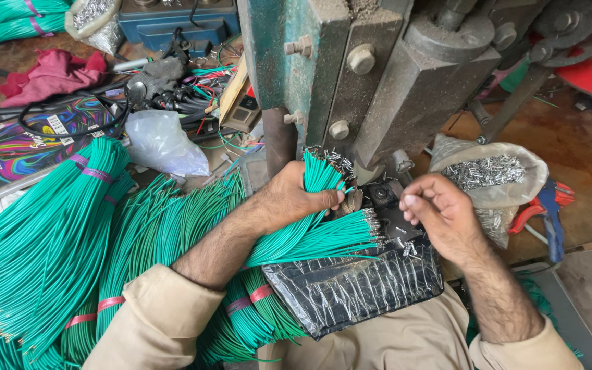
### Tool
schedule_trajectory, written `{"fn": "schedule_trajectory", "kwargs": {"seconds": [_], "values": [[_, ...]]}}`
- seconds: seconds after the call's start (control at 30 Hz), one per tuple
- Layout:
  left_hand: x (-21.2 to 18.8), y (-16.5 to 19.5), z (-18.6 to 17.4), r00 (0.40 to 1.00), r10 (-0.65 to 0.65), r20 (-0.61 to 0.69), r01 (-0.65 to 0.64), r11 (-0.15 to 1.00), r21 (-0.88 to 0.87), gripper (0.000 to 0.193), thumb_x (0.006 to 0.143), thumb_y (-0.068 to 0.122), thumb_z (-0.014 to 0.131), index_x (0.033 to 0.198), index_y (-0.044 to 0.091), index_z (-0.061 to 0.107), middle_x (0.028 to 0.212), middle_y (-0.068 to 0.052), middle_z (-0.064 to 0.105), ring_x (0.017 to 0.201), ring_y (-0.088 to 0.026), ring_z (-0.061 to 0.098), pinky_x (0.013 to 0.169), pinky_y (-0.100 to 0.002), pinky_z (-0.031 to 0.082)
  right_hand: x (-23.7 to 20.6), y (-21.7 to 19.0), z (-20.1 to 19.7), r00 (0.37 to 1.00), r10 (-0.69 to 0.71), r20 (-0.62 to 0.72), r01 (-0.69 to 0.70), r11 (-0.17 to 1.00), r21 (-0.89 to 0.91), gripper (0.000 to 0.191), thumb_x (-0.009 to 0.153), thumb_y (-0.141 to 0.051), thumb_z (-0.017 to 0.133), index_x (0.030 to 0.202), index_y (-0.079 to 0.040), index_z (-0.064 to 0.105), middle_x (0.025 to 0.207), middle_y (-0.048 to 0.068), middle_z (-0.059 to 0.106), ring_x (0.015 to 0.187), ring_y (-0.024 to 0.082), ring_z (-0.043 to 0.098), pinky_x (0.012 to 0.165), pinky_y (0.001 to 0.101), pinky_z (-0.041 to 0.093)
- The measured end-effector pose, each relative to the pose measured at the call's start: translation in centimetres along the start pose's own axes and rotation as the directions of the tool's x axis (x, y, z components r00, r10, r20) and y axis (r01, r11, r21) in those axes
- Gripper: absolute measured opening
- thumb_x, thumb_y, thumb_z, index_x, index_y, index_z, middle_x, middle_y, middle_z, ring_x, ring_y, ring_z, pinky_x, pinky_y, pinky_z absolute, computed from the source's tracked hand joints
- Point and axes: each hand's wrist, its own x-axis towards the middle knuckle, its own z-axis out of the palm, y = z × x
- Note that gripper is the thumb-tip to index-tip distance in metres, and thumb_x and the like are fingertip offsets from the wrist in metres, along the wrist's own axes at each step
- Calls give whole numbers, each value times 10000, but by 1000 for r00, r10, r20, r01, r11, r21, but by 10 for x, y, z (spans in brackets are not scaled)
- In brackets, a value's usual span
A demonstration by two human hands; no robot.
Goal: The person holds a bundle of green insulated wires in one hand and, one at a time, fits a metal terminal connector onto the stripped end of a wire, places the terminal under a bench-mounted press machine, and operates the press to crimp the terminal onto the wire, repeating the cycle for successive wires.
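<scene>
Green insulated wires with metal tips (pixel 323 233), fanned in a bundle, sit clenched in the left hand (pixel 296 199) beneath a grey-green metal press (pixel 378 75). Right hand (pixel 440 212) hovers half-curled, holding nothing visible, beside a clear plastic bag of metal terminals (pixel 491 178); a multicoloured printed packet (pixel 15 151) lies far left.

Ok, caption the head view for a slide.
Left hand grips green wires; right hand hovers beside the press.
</scene>
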Motion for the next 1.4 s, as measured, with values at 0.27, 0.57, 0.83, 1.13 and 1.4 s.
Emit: {"fn": "schedule_trajectory", "kwargs": {"seconds": [0.27,0.57,0.83,1.13,1.4], "values": [[1,2,-2,999,-26,-29,29,993,113,153,923,172,729,892,23,741,744,-19,719,718,-95,663,687,-306,573,21,-13,53,994,-77,-75,79,996,35,153,977,-24,628,1112,39,665,1015,99,767,941,133,734,874,279,601],[2,2,0,998,-42,-39,46,993,107,163,911,194,732,904,31,745,751,-15,726,726,-86,668,693,-303,573,25,-15,55,999,-24,-45,23,999,-37,131,966,-65,707,1056,20,749,943,62,780,869,77,695,796,228,569],[3,7,3,998,-51,-43,56,991,123,160,908,191,723,941,36,751,782,-18,735,754,-83,669,727,-305,576,24,-13,49,996,-17,-92,5,992,-127,133,942,-74,753,1037,13,785,898,71,789,818,79,688,751,236,566],[-3,12,4,1000,-23,-20,25,996,89,181,913,212,747,960,37,756,815,-15,739,789,-81,658,752,-307,572,13,-25,51,999,-47,-13,48,996,81,156,953,-25,686,1091,20,743,1023,100,777,920,111,719,832,247,594],[-3,5,3,1000,6,22,-7,1000,13,174,948,204,724,962,35,759,838,-8,750,818,-87,683,789,-295,579,-13,-55,-3,977,-75,201,179,802,-570,165,867,-84,733,1014,-48,798,907,46,724,851,113,688,772,281,554]]}}
